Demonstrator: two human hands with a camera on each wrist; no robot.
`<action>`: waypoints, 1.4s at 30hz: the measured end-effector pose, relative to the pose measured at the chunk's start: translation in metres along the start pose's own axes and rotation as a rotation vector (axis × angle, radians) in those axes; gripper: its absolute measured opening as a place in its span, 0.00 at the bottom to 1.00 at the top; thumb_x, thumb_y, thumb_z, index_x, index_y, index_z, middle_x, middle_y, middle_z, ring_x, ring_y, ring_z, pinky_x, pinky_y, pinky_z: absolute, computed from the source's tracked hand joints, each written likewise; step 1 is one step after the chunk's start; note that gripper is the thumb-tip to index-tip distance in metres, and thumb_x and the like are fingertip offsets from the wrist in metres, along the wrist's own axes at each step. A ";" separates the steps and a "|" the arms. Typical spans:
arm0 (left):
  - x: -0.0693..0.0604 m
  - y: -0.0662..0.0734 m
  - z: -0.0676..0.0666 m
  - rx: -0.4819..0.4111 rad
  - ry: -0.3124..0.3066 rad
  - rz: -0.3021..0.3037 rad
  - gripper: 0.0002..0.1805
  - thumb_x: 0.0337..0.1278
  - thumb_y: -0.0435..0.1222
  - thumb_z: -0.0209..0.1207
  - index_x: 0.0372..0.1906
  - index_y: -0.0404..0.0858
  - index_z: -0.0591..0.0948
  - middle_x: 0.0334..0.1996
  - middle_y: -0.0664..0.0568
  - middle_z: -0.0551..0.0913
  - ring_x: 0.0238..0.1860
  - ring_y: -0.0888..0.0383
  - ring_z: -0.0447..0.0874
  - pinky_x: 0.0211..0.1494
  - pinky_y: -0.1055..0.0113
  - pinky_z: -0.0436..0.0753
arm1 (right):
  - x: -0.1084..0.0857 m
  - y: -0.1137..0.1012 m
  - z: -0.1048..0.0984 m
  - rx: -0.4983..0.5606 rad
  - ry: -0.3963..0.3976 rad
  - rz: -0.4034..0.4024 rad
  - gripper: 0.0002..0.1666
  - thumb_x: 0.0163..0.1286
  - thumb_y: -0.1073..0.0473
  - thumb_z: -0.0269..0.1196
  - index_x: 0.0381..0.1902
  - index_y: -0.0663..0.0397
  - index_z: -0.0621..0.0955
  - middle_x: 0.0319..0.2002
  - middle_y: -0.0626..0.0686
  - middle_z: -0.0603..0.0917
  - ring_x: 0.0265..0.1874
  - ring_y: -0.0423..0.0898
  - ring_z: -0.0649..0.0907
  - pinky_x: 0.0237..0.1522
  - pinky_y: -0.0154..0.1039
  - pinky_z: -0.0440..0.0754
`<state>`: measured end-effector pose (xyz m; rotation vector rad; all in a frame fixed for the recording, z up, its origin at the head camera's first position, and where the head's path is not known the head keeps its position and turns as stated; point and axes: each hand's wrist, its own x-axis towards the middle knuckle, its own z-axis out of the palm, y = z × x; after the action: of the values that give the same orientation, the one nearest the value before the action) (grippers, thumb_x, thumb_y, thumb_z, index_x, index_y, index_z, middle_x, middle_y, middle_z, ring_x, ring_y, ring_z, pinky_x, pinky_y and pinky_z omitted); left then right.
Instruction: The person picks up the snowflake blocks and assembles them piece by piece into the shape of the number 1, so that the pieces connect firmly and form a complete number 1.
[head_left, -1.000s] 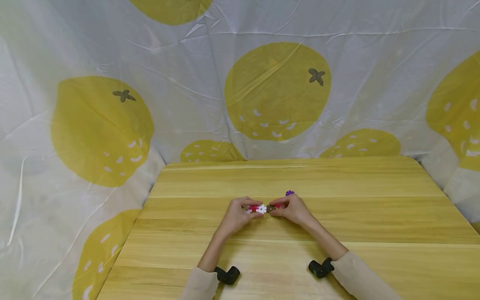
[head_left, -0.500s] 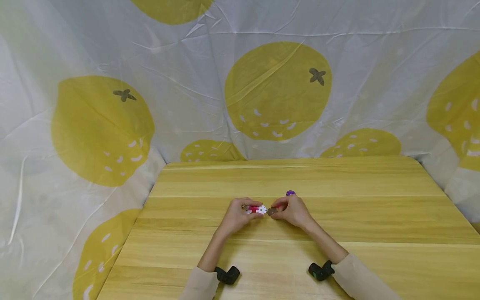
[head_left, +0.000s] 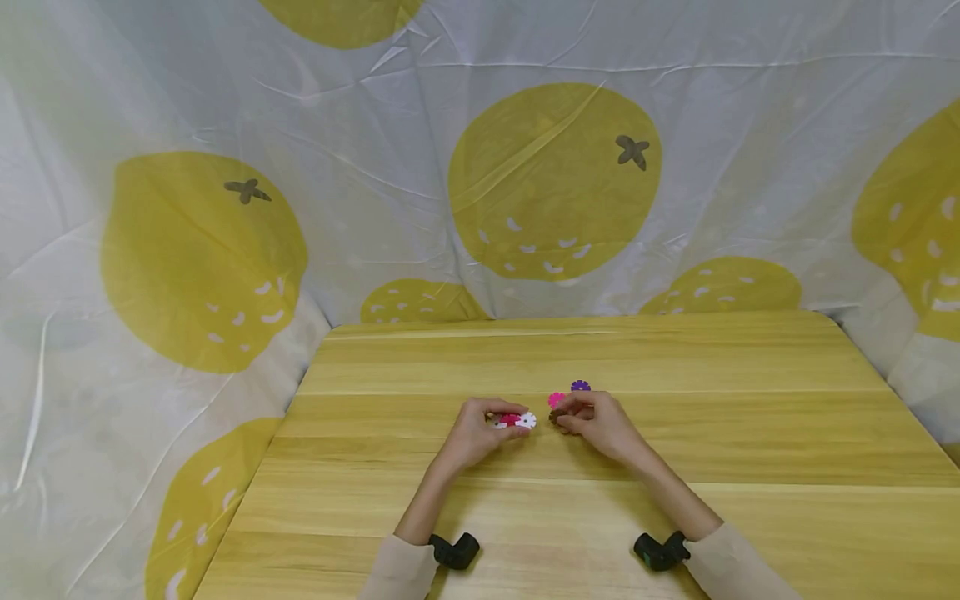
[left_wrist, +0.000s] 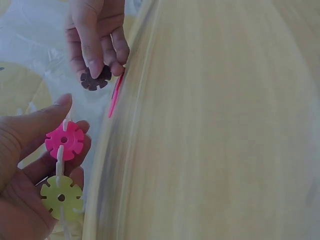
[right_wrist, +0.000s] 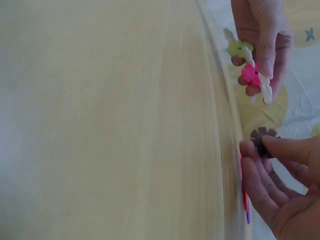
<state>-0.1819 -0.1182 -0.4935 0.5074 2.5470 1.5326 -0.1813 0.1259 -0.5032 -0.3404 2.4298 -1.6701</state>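
Thumb and fingers of the right hand (head_left: 606, 425) pinch one brown disc (left_wrist: 95, 82); those of the left hand (head_left: 472, 429) are curled about a chain (head_left: 511, 420) of notched discs, gripping it. The chain's long axis runs from left to right between the hands, its white end disc (head_left: 532, 422) jutting past the left fingertips. The brown disc lies to the right of that white end, across a narrow gap, the two not touching; the right hand is the nearer to every disc outside the chain. Neighbouring links sit crosswise.

Count within the chain: three white discs (left_wrist: 59, 162), one pink disc (left_wrist: 75, 144), one yellow-green disc (left_wrist: 52, 192). Count outside it: the one brown disc, held; one loose pink disc (head_left: 556, 401), just beyond the right fingertips; one purple disc (head_left: 581, 386), farther out and partly behind that hand. Whether the fingers hide more, an onlooker here cannot tell.

Outermost: two black wrist cameras (head_left: 457, 552), one per arm; one wooden table (head_left: 420, 358); behind it, a fruit-print curtain (head_left: 375, 192).
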 end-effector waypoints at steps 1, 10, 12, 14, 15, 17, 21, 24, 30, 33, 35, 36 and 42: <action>0.000 0.001 0.000 0.002 -0.003 0.004 0.13 0.54 0.36 0.76 0.46 0.42 0.92 0.47 0.49 0.92 0.55 0.51 0.87 0.59 0.57 0.85 | -0.001 0.000 -0.002 0.043 -0.009 0.004 0.09 0.71 0.70 0.65 0.47 0.67 0.86 0.43 0.64 0.90 0.36 0.53 0.90 0.39 0.36 0.89; 0.000 0.008 0.002 0.019 -0.027 0.032 0.13 0.56 0.37 0.75 0.47 0.42 0.92 0.49 0.48 0.91 0.57 0.50 0.87 0.60 0.55 0.84 | -0.010 0.002 -0.009 0.168 -0.016 -0.029 0.14 0.70 0.69 0.68 0.52 0.69 0.84 0.40 0.66 0.89 0.35 0.55 0.91 0.39 0.42 0.90; 0.000 0.010 0.003 0.020 -0.031 0.036 0.14 0.57 0.37 0.75 0.48 0.42 0.91 0.49 0.48 0.91 0.57 0.50 0.87 0.61 0.53 0.84 | -0.012 0.002 -0.010 0.163 -0.017 -0.042 0.14 0.69 0.68 0.68 0.52 0.68 0.85 0.41 0.66 0.90 0.36 0.55 0.92 0.39 0.42 0.90; 0.000 0.011 0.003 0.024 -0.034 0.041 0.14 0.57 0.37 0.75 0.48 0.41 0.91 0.49 0.48 0.91 0.56 0.50 0.87 0.62 0.52 0.83 | -0.014 0.001 -0.010 0.156 -0.014 -0.049 0.15 0.69 0.68 0.69 0.52 0.67 0.86 0.42 0.66 0.90 0.36 0.54 0.92 0.40 0.42 0.90; 0.000 0.012 0.003 0.025 -0.035 0.042 0.14 0.57 0.37 0.74 0.49 0.41 0.91 0.49 0.48 0.91 0.56 0.50 0.87 0.62 0.52 0.83 | -0.015 0.000 -0.009 0.150 -0.011 -0.055 0.15 0.69 0.68 0.69 0.52 0.67 0.86 0.43 0.66 0.90 0.37 0.53 0.92 0.40 0.42 0.90; -0.001 0.013 0.003 0.028 -0.039 0.042 0.14 0.57 0.37 0.74 0.49 0.41 0.91 0.49 0.48 0.91 0.56 0.50 0.87 0.63 0.51 0.83 | -0.017 -0.001 -0.009 0.144 -0.003 -0.064 0.15 0.68 0.67 0.70 0.52 0.66 0.86 0.43 0.65 0.90 0.36 0.51 0.92 0.40 0.43 0.90; -0.001 0.016 0.003 0.039 -0.048 0.047 0.14 0.58 0.37 0.73 0.49 0.41 0.91 0.49 0.48 0.91 0.56 0.50 0.87 0.61 0.53 0.84 | -0.019 -0.001 -0.007 0.128 0.015 -0.108 0.14 0.68 0.67 0.70 0.51 0.64 0.87 0.43 0.64 0.90 0.36 0.48 0.91 0.39 0.42 0.90; 0.000 0.017 0.004 0.048 -0.053 0.055 0.14 0.59 0.37 0.73 0.50 0.41 0.91 0.47 0.49 0.91 0.54 0.52 0.87 0.59 0.57 0.84 | -0.019 -0.001 -0.006 0.128 0.030 -0.133 0.13 0.67 0.68 0.71 0.49 0.63 0.88 0.43 0.64 0.91 0.37 0.48 0.92 0.39 0.43 0.90; 0.001 0.018 0.004 0.051 -0.057 0.074 0.13 0.58 0.37 0.73 0.49 0.41 0.91 0.44 0.51 0.91 0.52 0.54 0.87 0.56 0.63 0.84 | -0.020 -0.004 -0.004 0.137 0.037 -0.138 0.12 0.67 0.67 0.71 0.48 0.60 0.89 0.45 0.62 0.91 0.38 0.55 0.92 0.40 0.46 0.90; 0.001 0.019 0.005 0.051 -0.059 0.074 0.13 0.58 0.38 0.73 0.47 0.41 0.91 0.44 0.51 0.91 0.50 0.55 0.87 0.55 0.64 0.84 | -0.020 -0.004 -0.004 0.136 0.035 -0.143 0.12 0.68 0.66 0.71 0.49 0.60 0.89 0.45 0.62 0.91 0.39 0.57 0.92 0.40 0.46 0.90; 0.001 0.019 0.005 0.050 -0.060 0.073 0.12 0.58 0.38 0.73 0.47 0.41 0.92 0.43 0.51 0.91 0.50 0.55 0.87 0.54 0.64 0.84 | -0.021 -0.004 -0.004 0.138 0.039 -0.145 0.12 0.68 0.65 0.71 0.49 0.60 0.89 0.44 0.62 0.91 0.38 0.57 0.92 0.40 0.45 0.90; 0.001 0.020 0.005 0.048 -0.061 0.073 0.12 0.58 0.38 0.73 0.47 0.41 0.92 0.43 0.51 0.91 0.50 0.55 0.87 0.53 0.64 0.84 | -0.021 -0.005 -0.004 0.141 0.044 -0.146 0.12 0.68 0.65 0.71 0.48 0.60 0.89 0.44 0.62 0.91 0.38 0.57 0.92 0.40 0.45 0.90; 0.002 0.022 0.007 0.046 -0.079 0.077 0.11 0.60 0.38 0.73 0.47 0.41 0.92 0.43 0.51 0.92 0.47 0.57 0.86 0.48 0.68 0.83 | -0.023 -0.007 -0.003 0.164 0.082 -0.139 0.12 0.65 0.67 0.73 0.47 0.61 0.88 0.43 0.62 0.91 0.37 0.54 0.92 0.40 0.41 0.90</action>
<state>-0.1769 -0.1026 -0.4772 0.6654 2.5355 1.4498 -0.1592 0.1333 -0.4956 -0.4335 2.3528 -1.9639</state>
